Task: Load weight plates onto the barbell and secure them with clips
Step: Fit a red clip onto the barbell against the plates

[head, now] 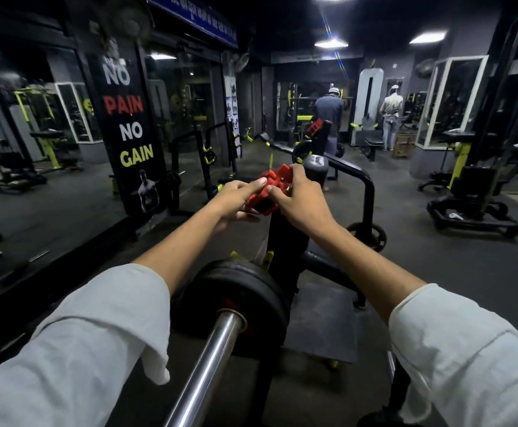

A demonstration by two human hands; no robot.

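Observation:
A steel barbell sleeve (211,362) runs from the bottom centre up into black weight plates (245,291) stacked on it. Above and beyond the plates, both hands hold a red barbell clip (268,189) out in front of me. My left hand (237,198) pinches its left side between thumb and fingers. My right hand (297,195) grips its right side and top. A second red clip (315,126) sits farther back on the rack upright.
A black bench rack frame (365,192) stands behind the plates, with a small plate (371,234) on the floor at its foot. A mirror wall with a "No Pain No Gain" banner (128,118) is on the left. Two people (330,115) stand far back. Machines fill the right.

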